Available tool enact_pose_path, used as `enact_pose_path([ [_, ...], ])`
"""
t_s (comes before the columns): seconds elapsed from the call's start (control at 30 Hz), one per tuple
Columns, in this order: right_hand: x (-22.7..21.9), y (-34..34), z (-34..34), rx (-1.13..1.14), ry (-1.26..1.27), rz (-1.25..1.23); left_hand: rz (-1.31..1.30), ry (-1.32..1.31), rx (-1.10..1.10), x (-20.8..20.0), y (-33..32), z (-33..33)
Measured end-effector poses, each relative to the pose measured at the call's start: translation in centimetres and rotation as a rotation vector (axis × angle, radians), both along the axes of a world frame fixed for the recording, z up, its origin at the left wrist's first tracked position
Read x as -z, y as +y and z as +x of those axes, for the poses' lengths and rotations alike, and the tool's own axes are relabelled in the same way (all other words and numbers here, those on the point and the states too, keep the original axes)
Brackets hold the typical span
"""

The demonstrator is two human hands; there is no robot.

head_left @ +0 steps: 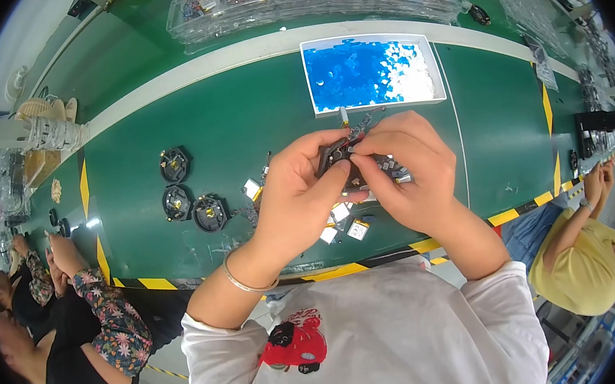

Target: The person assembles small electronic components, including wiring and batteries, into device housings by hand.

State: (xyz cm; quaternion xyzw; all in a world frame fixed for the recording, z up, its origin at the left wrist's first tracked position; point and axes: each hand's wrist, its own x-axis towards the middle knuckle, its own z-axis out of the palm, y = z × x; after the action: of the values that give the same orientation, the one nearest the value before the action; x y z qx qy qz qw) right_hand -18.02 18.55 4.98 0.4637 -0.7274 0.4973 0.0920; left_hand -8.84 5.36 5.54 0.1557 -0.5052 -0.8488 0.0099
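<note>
Above the green table, my left hand (298,185) is closed around a black plastic housing (328,157), its thumb lying across the front. Fingers of my right hand (415,164) pinch at the housing's open side, by a small silvery piece and thin wires that they partly hide. Beneath and around both hands lie small silver battery packs (358,229) with wires and little circuit boards. To the left rest three open black housings, an upper one (175,165), a lower one (177,203) and a nearer one (210,212), showing brassy parts inside.
Beyond my hands stands a white box (440,98) of small blue and white pieces. Farther back, clear plastic trays (293,23) hold wired batteries. Yellow-black tape (329,271) edges the table (497,139). Co-workers sit at left (118,325) and right (581,263).
</note>
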Motion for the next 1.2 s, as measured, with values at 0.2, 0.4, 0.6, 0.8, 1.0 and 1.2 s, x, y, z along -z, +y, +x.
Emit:
enact_pose_path([
  [0.2,0.3,-0.2,-0.3,-0.023,0.001,-0.019,-0.073,0.093,-0.032,0.3,0.4,0.2],
  [0.4,0.2,-0.1,-1.0,-0.113,0.012,-0.011,0.039,0.015,-0.031,0.0,-0.7,-0.1],
  [0.6,-0.2,0.9,-1.9,-0.172,-0.434,-0.112,0.238,-0.082,0.035,0.0,-1.9,-0.7],
  [0.8,-0.9,0.1,-0.6,-0.102,-0.517,-0.059,0.141,0.004,0.046,0.8,-1.3,-0.8],
  [1.0,-2.6,4.1,-3.9,-0.036,-0.286,0.089,-0.402,0.017,-0.015,0.6,-1.6,-0.2],
  [1.2,-0.3,18.2,-9.5,0.577,-0.443,0.186,-1.286,0.125,0.104,-0.2,-3.9,0.0],
])
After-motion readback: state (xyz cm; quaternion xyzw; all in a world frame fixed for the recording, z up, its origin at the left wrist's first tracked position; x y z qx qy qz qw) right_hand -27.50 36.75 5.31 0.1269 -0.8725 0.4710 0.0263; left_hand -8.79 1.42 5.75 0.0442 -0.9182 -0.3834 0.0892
